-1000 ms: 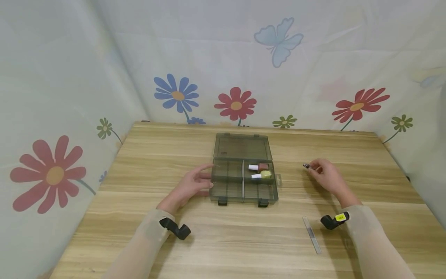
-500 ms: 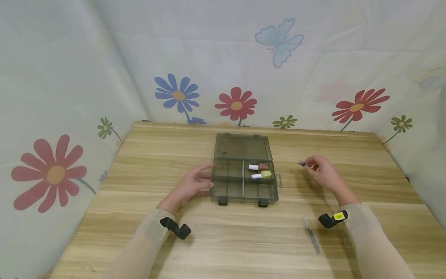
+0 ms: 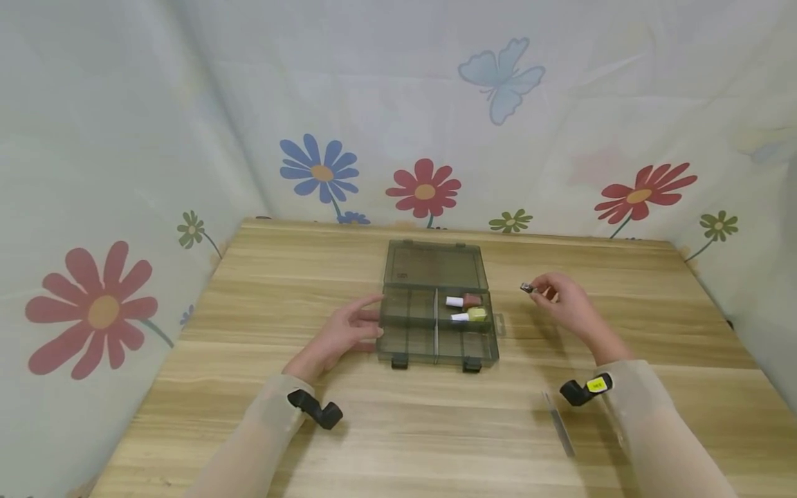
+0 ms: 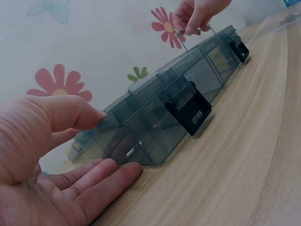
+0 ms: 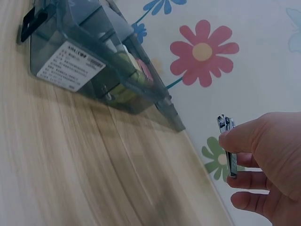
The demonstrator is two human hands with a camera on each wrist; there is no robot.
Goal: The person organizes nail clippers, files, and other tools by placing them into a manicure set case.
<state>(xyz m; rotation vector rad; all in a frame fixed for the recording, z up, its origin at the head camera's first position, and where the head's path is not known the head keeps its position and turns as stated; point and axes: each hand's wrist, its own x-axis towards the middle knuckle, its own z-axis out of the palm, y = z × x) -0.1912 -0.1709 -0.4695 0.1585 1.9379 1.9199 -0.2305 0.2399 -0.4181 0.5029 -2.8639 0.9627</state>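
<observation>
A dark translucent plastic box lies on the table with its lid folded back. In its far right compartment are a nail polish bottle with red-brown contents and a yellow nail polish bottle, both white-capped and lying down. My left hand rests at the box's left side, thumb on the rim and relaxed fingers low against the wall, as the left wrist view shows. Right of the box, my right hand pinches a silver nail clipper between thumb and fingers, above the table.
A thin metal nail file lies on the wooden table, in front of the right hand. Two black latches stick out from the box's front. A flower-printed curtain borders the table behind and at the sides.
My right hand has moved left, toward the box, with the nail clipper in its fingers. The left hand stays at the box's side, and the box and polish bottles keep their places.
</observation>
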